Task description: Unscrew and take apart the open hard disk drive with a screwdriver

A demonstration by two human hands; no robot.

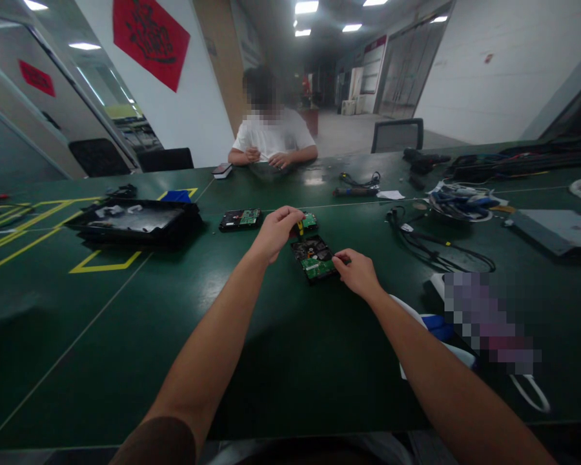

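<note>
A hard drive (314, 257) with a green circuit board lies on the green table in front of me. My left hand (279, 231) is closed around a small yellow and black screwdriver (301, 227), whose lower end points down at the drive's far left part. Whether its tip touches a screw is too small to tell. At the drive's right edge, my right hand (357, 271) pinches the near corner between thumb and fingers. Just behind lies another green circuit board (310, 221), partly hidden by my left hand. A second hard drive (241, 219) rests to the left.
A black open casing (133, 223) stands at the left. Cables (430, 248), a bundle of wires (462, 200) and a grey metal box (556, 229) lie to the right. A blurred-out object (489, 320) is near my right forearm. Across the table sits a person (274, 132) in white.
</note>
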